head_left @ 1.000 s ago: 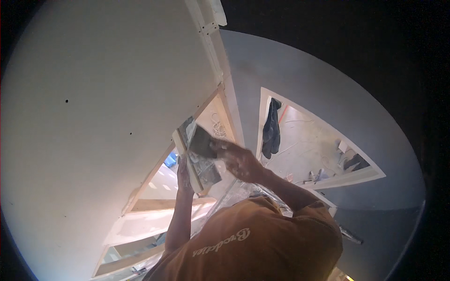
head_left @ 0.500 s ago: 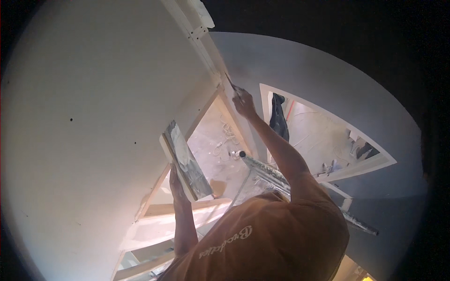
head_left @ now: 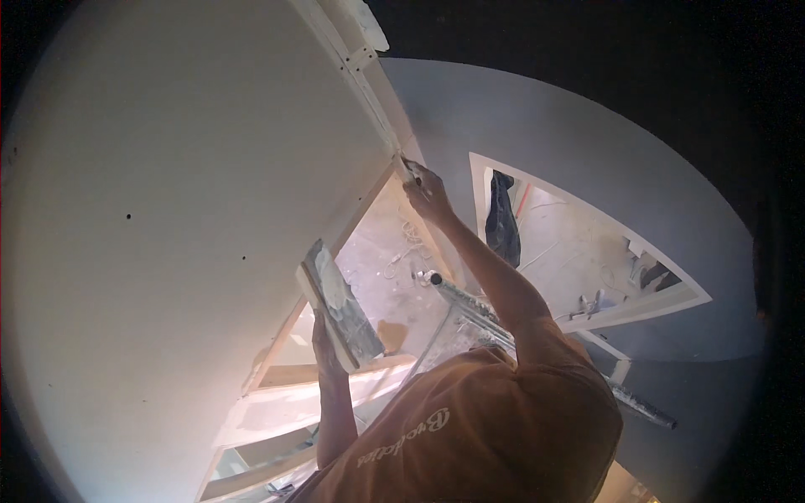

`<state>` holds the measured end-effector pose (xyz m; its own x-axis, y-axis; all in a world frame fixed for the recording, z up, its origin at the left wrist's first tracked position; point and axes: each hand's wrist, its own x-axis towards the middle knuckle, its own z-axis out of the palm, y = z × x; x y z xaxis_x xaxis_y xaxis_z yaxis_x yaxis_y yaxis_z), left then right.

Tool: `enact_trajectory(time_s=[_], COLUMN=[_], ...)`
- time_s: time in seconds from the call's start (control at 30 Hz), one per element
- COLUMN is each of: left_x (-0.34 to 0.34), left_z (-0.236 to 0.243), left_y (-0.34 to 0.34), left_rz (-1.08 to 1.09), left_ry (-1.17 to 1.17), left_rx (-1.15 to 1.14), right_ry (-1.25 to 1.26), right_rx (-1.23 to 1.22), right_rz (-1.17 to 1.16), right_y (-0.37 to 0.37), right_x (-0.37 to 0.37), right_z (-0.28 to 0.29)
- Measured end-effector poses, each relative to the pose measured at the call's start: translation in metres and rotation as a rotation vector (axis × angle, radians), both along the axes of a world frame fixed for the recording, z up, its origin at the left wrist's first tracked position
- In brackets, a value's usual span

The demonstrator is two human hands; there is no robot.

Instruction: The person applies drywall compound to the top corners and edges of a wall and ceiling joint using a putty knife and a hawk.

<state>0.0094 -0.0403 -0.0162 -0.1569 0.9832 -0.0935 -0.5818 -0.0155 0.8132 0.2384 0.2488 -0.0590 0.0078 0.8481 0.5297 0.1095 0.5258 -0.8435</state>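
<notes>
My left hand [head_left: 322, 335] grips a wide plastering knife [head_left: 345, 303] by its long pale back. Grey-white compound is smeared over its metal blade, which tilts in front of the pale wall [head_left: 168, 277]. Higher up, my right hand [head_left: 428, 194] is closed around a small putty knife [head_left: 405, 162], mostly hidden by the fingers. That tool is at the inner corner, beside the top of the opening where the pale wall meets the grey-blue wall [head_left: 537, 117]. Whether its edge touches the surface I cannot tell.
A metal scaffold rail [head_left: 470, 306] runs below my right arm. To the right, a framed opening [head_left: 587, 243] shows a dark hanging cloth [head_left: 501, 222] and the floor beyond. A pale cable [head_left: 408, 247] lies on the floor below. A perforated strip [head_left: 359, 59] lines the upper corner.
My right hand has moved down along the corner with the putty knife, whose blade showed more before. My left hand and the wide plastering knife have shifted slightly down and right.
</notes>
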Motion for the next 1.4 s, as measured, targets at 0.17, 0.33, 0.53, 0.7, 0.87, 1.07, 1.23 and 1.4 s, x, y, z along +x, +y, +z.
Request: enact_trajectory(time_s=[0.17, 0.33, 0.53, 0.7, 0.87, 1.07, 1.23, 1.4], left_x=[-0.009, -0.008, -0.024, -0.012, 0.0, 0.016, 0.037, 0.021], left_z=[-0.024, -0.024, -0.006, 0.011, 0.003, -0.001, -0.01, -0.065], left_y=[0.029, 0.05, 0.037, 0.038, 0.029, 0.022, -0.002, -0.001], left_rz=[-0.016, -0.115, -0.109, 0.22, 0.337, 0.325, 0.233, 0.232], left_ry=[-0.06, 0.003, -0.164, 0.263, 0.536, 0.695, 0.919, 1.149], left_rx=[-0.021, 0.086, 0.104, 0.03, 0.052, 0.218, 0.227, 0.3], right_ry=[-0.064, -0.243, -0.191, 0.752, 0.725, 0.816, 0.747, 0.686], right_rx=[0.015, 0.023, -0.071, -0.756, -1.064, -1.01, -0.898, -0.705], right_rz=[0.364, 0.681, 0.372, 0.354, 0.495, 0.636, 0.683, 0.697], right_y=[-0.153, -0.217, -0.2, -0.241, -0.279, -0.271, -0.256, -0.232], right_x=[0.014, 0.028, 0.071, 0.088, 0.063, 0.025, 0.028, 0.034], right_z=[0.059, 0.064, 0.01, 0.026, 0.032, 0.006, 0.03, 0.054])
